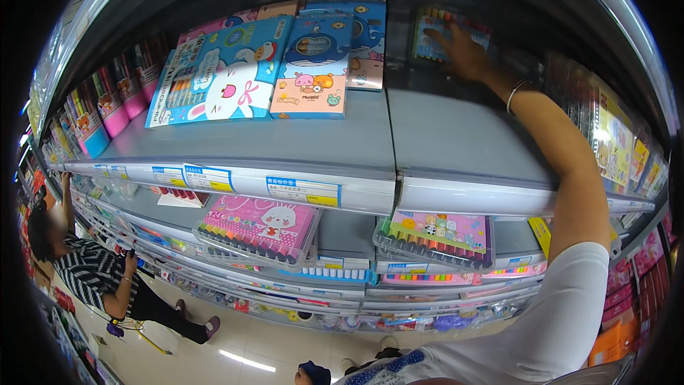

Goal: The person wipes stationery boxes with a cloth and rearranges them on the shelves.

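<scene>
My right hand (465,53), with a band on its wrist, reaches to the back of the upper right shelf. Its fingers are spread over a clear pack of colored pens or crayons (427,43); whether they touch it I cannot tell. At the bottom edge my left hand (303,377) is barely visible, closed around a dark blue cloth-like item (315,372). On the shelf left of the divider lie a blue box with a white rabbit (230,75) and a blue and peach box with a whale (312,64).
Pen sets in pink and blue cups (112,107) stand at the left. Upright packs (612,133) line the right. The shelf's front rail (368,190) bears price labels. Marker cases (262,230) protrude below. A person in a striped shirt (91,267) stands at the left.
</scene>
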`<action>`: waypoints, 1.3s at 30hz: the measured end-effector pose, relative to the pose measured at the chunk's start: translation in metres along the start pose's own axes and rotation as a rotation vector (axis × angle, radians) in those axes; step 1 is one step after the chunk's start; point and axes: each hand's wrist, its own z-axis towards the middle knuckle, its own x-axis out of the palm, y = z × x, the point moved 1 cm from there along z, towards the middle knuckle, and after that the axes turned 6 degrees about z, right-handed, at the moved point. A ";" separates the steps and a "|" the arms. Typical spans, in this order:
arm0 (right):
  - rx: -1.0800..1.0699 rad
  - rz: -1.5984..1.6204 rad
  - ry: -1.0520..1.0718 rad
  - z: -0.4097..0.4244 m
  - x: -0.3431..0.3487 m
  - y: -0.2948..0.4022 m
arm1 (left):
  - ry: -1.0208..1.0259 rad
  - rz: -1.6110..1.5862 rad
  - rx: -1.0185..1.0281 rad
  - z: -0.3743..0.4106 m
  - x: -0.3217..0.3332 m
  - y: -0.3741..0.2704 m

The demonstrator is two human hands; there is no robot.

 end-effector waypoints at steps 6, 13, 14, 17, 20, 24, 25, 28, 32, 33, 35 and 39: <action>0.440 0.259 -0.034 0.002 -0.005 -0.032 | 0.080 -0.321 -0.155 -0.021 0.003 -0.013; 0.521 0.588 -0.175 0.002 0.019 -0.060 | 0.158 -0.422 -0.068 -0.009 -0.003 -0.014; 0.553 0.634 -0.050 0.003 0.018 -0.062 | 0.175 -0.444 -0.064 -0.011 0.000 -0.021; 0.589 0.730 0.198 0.005 -0.003 -0.041 | 0.217 -0.506 -0.059 -0.024 0.004 -0.061; 0.525 0.694 0.134 0.009 -0.016 -0.033 | 0.432 -0.822 -0.099 -0.014 0.006 -0.048; 0.407 0.498 0.041 -0.001 -0.033 -0.046 | 0.301 -0.690 -0.193 -0.004 0.018 -0.046; 0.352 0.469 0.061 -0.003 -0.047 -0.036 | 0.273 -0.634 -0.196 0.002 0.019 -0.031; 0.206 0.429 0.168 -0.011 -0.111 0.011 | 0.219 -0.498 -0.185 0.027 0.006 0.045; 0.346 0.585 0.236 -0.064 -0.217 0.088 | 0.406 -0.238 -0.048 0.039 0.012 0.052; 0.256 0.526 0.011 -0.088 -0.228 0.082 | 0.500 -0.130 0.031 0.045 0.024 0.038; 0.244 0.470 -0.258 -0.133 -0.255 0.096 | 0.640 -0.627 -0.274 0.051 0.026 0.023; 0.383 0.600 -0.483 -0.248 -0.292 0.088 | 0.502 0.027 -0.114 0.101 -0.002 0.033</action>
